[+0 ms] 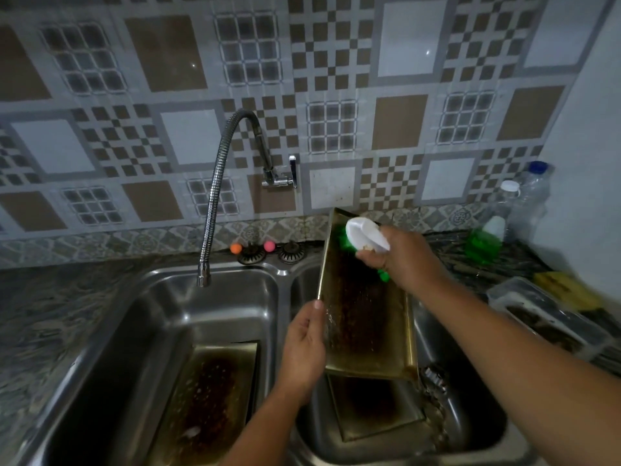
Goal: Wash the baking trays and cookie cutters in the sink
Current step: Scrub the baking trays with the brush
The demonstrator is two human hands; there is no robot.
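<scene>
Nearest, the left hand (304, 344) clamps the near-left edge of a tilted baking tray (366, 317) over the right sink basin (470, 415), its long axis running away from the person. At the tray's far end, the right hand (400, 260) is closed around a white-handled green brush (364, 238), bristles against the tray. A second tray (208, 398) lies in the left basin, a third under the held one.

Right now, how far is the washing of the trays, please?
Nothing looks finished yet. In hand: the left hand tilts one stained baking tray over the right basin while the right hand scrubs it with a green brush. Left: a dirty tray in the left basin and another under the held one. No cookie cutters are visible.
</scene>
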